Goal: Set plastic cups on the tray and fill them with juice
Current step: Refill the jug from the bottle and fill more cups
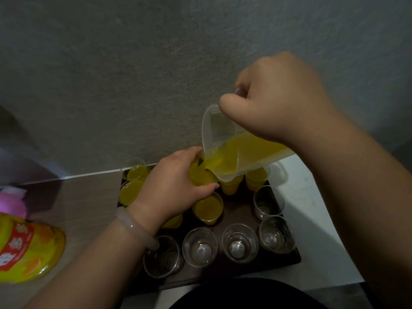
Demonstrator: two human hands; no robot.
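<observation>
Head camera view: the right hand [276, 103] grips a tilted jug [234, 152] pouring juice into a cup [201, 177] the left hand [174, 188] clasps on the tray [292, 257], where several cups stand filled and six remain empty.

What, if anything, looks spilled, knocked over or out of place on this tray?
Nothing stands out. The right hand tilts the jug over a cup that the left hand grips. No juice shows on the tray or the counter, and the filled cups and empty cups stand upright.
</observation>
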